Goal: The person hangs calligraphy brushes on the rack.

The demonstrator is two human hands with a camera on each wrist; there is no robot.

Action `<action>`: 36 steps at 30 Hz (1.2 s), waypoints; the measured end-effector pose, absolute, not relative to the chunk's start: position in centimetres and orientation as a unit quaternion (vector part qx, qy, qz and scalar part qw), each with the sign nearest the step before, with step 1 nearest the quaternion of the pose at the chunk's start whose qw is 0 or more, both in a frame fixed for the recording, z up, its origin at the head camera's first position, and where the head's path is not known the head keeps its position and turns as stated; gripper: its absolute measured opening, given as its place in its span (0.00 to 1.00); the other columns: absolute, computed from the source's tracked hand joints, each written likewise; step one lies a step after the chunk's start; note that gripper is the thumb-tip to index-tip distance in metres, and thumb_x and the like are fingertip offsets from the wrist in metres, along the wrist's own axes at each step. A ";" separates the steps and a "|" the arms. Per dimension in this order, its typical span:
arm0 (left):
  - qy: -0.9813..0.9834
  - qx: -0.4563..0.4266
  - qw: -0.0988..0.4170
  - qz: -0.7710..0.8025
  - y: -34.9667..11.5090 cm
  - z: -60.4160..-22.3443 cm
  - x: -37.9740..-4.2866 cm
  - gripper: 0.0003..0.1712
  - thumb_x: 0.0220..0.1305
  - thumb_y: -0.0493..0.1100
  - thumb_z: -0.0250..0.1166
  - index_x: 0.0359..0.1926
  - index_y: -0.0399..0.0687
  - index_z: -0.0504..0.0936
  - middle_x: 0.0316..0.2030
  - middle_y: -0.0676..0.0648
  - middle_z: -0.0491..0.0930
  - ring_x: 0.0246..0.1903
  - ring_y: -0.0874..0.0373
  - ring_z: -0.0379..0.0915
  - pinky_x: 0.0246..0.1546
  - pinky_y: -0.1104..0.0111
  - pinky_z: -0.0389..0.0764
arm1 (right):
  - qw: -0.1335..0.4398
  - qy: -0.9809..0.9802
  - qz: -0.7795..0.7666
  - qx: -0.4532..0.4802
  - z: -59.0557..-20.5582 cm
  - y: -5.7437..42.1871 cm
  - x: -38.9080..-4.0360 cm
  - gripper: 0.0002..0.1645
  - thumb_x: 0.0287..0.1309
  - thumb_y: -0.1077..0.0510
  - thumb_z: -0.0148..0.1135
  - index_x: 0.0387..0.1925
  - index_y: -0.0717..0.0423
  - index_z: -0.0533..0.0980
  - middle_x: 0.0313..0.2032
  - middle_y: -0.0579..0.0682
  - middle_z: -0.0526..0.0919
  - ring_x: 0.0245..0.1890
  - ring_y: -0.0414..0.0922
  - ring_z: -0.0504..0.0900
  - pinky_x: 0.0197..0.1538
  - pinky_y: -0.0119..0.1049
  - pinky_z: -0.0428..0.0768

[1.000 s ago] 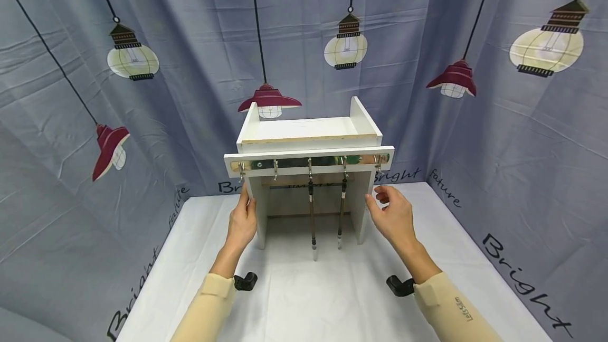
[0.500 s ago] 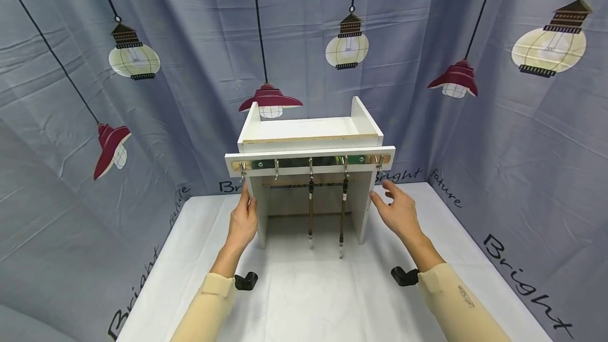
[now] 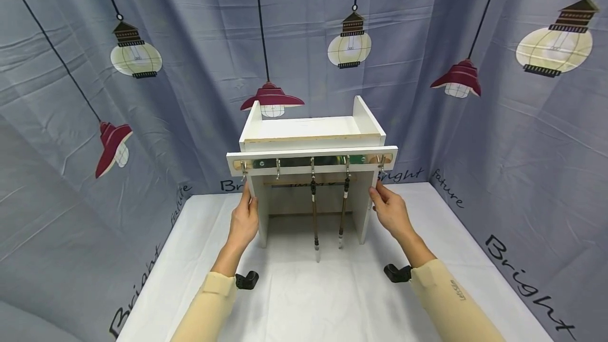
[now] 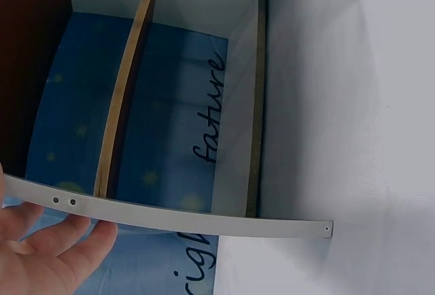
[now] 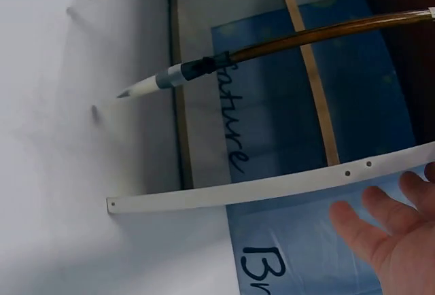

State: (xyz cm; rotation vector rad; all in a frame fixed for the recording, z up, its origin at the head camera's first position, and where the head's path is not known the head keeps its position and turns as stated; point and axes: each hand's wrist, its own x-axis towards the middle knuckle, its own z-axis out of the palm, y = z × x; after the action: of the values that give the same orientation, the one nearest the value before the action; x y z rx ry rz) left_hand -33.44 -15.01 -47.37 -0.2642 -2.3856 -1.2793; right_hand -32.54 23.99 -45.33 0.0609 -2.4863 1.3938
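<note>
A white rack [image 3: 328,150] stands on the table, with a hook rail across its front. Two calligraphy brushes, a left one [image 3: 314,215] and a right one [image 3: 343,207], hang tips down from middle hooks. My left hand [image 3: 243,223] lies along the outside of the left side panel [image 4: 204,221], fingers nearly straight, thumb by the front edge. My right hand [image 3: 391,212] is at the outside of the right side panel [image 5: 272,187], its thumb by the front edge; in the right wrist view its fingers are slightly bent beside the panel.
The white table [image 3: 294,300] stretches out in front of the rack. Behind it hangs a blue-grey curtain [image 3: 199,94] printed with lamps. Outer hooks and one inner hook [image 3: 278,168] bear nothing. A black wrist mount [image 3: 247,280] juts inward from each cuff.
My right hand first drew slightly away from the right panel, then came back in against it. The left hand stayed in place. Both brushes sway on their hooks.
</note>
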 end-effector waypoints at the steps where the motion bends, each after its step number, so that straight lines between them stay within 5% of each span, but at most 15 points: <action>1: -0.857 -0.096 0.212 -0.459 -15.0 -47.3 -33.4 0.33 0.83 0.45 0.47 0.83 0.55 0.51 0.72 0.33 0.68 0.65 0.34 0.73 0.60 0.40 0.76 | 0.142 -0.858 0.493 0.019 -45.4 23.9 -32.6 0.40 0.79 0.39 0.47 0.78 0.62 0.59 0.69 0.68 0.71 0.63 0.63 0.80 0.55 0.52 0.85; 12: -0.855 -0.089 0.209 -0.466 -15.1 -47.1 -33.4 0.33 0.83 0.45 0.48 0.83 0.56 0.51 0.73 0.35 0.67 0.63 0.35 0.76 0.59 0.41 0.78 | 0.146 -0.835 0.530 0.008 -45.7 23.3 -32.9 0.39 0.79 0.40 0.47 0.78 0.61 0.60 0.70 0.69 0.71 0.64 0.64 0.78 0.54 0.50 0.84; 19: -0.849 -0.079 0.159 -0.497 -15.9 -47.1 -33.1 0.34 0.82 0.56 0.48 0.83 0.61 0.52 0.75 0.39 0.65 0.66 0.38 0.74 0.63 0.45 0.77 | 0.145 -0.837 0.527 -0.003 -45.8 23.4 -32.7 0.39 0.79 0.39 0.47 0.78 0.58 0.60 0.70 0.67 0.71 0.65 0.63 0.78 0.53 0.48 0.85; 30: -0.875 -0.009 0.223 -0.430 -20.0 -48.3 -32.0 0.29 0.77 0.59 0.58 0.69 0.51 0.77 0.57 0.42 0.86 0.53 0.41 0.85 0.52 0.47 0.83 | 0.153 -0.846 0.511 -0.015 -45.7 23.2 -32.8 0.39 0.79 0.39 0.46 0.78 0.59 0.60 0.71 0.66 0.70 0.64 0.64 0.78 0.52 0.46 0.86; 36: -0.889 0.044 0.238 -0.389 -22.0 -49.2 -31.0 0.29 0.71 0.59 0.65 0.65 0.50 0.80 0.55 0.44 0.86 0.52 0.42 0.83 0.49 0.47 0.82 | 0.157 -0.841 0.517 -0.017 -45.8 23.1 -32.8 0.39 0.79 0.39 0.47 0.78 0.59 0.61 0.70 0.66 0.71 0.63 0.63 0.80 0.51 0.45 0.86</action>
State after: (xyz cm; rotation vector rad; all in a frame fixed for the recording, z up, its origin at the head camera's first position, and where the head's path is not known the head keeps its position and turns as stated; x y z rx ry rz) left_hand -31.04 -21.96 -49.15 0.1210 -2.4351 -1.0658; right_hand -32.76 23.11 -45.82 -0.0501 -2.4087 1.4793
